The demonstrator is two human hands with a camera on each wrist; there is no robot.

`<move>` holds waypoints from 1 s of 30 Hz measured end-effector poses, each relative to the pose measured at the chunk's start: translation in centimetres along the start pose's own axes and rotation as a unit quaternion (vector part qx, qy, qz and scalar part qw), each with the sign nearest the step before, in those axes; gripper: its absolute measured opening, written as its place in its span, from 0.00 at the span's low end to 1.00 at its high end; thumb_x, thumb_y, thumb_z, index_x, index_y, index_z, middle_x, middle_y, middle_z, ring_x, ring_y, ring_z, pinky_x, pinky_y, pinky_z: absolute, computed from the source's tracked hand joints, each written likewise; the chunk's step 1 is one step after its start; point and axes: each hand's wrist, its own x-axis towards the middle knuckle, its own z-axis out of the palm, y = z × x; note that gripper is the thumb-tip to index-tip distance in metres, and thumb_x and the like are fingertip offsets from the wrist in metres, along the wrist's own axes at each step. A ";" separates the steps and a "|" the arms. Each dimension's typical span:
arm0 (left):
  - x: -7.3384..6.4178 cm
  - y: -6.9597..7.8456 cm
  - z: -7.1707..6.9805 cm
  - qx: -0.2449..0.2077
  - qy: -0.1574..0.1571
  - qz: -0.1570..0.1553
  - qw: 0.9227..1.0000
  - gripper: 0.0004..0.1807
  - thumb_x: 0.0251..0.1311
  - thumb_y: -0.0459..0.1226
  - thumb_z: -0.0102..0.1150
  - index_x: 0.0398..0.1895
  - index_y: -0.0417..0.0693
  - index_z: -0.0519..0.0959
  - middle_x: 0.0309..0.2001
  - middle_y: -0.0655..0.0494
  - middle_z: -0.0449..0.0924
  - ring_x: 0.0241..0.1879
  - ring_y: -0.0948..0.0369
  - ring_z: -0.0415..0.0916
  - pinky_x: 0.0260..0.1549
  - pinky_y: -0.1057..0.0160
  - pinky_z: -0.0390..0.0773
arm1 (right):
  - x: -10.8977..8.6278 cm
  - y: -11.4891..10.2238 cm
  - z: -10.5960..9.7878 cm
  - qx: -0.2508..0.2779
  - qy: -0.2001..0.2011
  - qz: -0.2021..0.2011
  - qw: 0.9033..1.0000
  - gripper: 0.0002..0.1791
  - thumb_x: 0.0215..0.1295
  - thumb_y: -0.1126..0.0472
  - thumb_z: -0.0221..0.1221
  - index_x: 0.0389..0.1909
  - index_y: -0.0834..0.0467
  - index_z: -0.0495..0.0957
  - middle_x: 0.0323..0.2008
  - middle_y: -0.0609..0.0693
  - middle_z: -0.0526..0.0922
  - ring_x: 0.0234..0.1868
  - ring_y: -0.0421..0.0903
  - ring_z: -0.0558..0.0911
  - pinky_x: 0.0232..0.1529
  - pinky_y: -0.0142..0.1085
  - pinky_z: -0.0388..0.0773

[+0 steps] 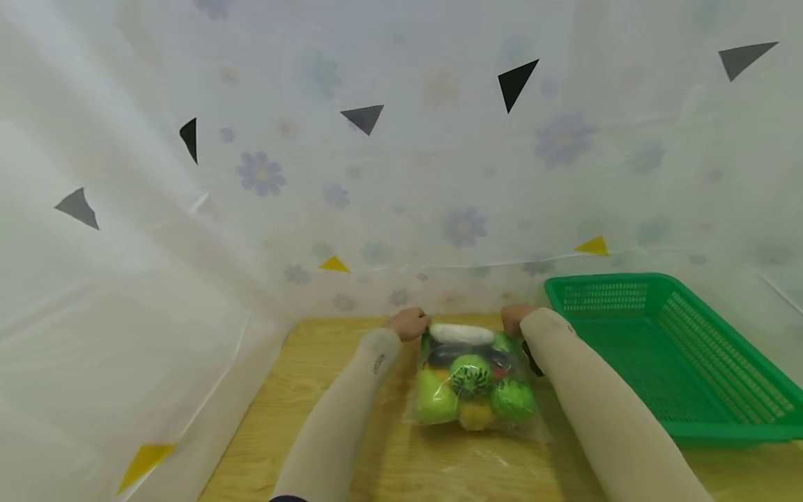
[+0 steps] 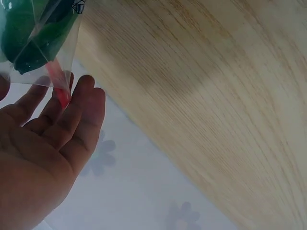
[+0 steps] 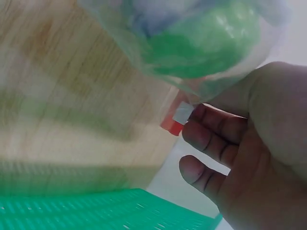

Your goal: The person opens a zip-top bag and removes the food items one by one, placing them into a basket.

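A clear plastic bag full of fruit and vegetable shapes lies on the wooden table. Through the plastic show a long white vegetable, a dark eggplant, a striped green melon, a light green pear-like piece and a second green melon. My left hand pinches the bag's far left corner, where a red strip runs along its edge. At the far right corner my right hand holds the bag beside a small white piece on the red strip.
A green plastic basket with mesh sides stands to the right, close to my right forearm. Behind and to the left, pale flowered sheeting with black, grey and yellow triangles borders the wooden table.
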 end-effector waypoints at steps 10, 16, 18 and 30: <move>-0.7 -1.2 -1.1 -0.093 -0.002 -0.003 0.996 0.21 0.75 0.45 0.46 0.22 0.49 0.75 0.12 0.59 0.63 0.13 0.63 0.58 0.16 0.63 0.65 | -2.3 -1.8 -3.3 0.045 -0.006 -0.002 0.999 0.26 0.70 0.69 0.52 0.11 0.49 0.64 0.12 0.43 0.59 0.14 0.38 0.57 0.19 0.31 0.58; -1.8 -0.4 -1.3 -0.132 0.008 -0.006 0.991 0.22 0.72 0.49 0.50 0.20 0.49 0.75 0.15 0.58 0.67 0.16 0.62 0.63 0.19 0.63 0.70 | -5.8 -1.5 -6.0 0.109 -0.020 -0.023 0.994 0.17 0.77 0.64 0.48 0.27 0.52 0.79 0.20 0.46 0.73 0.17 0.41 0.69 0.20 0.33 0.61; -2.2 0.1 -1.5 -0.137 0.022 -0.004 0.990 0.21 0.72 0.50 0.51 0.25 0.47 0.80 0.17 0.55 0.72 0.17 0.61 0.65 0.19 0.63 0.70 | -6.8 -1.1 -6.5 0.104 -0.005 -0.040 0.994 0.16 0.78 0.63 0.48 0.30 0.53 0.80 0.24 0.50 0.79 0.18 0.43 0.74 0.21 0.34 0.66; -5.7 2.9 -3.6 -0.131 0.123 0.061 0.982 0.14 0.76 0.41 0.50 0.38 0.50 0.85 0.34 0.53 0.82 0.22 0.61 0.65 0.23 0.61 0.69 | -13.5 -1.9 -8.4 0.077 0.099 -0.124 0.984 0.10 0.77 0.64 0.52 0.39 0.53 0.82 0.32 0.45 0.81 0.27 0.40 0.76 0.30 0.37 0.74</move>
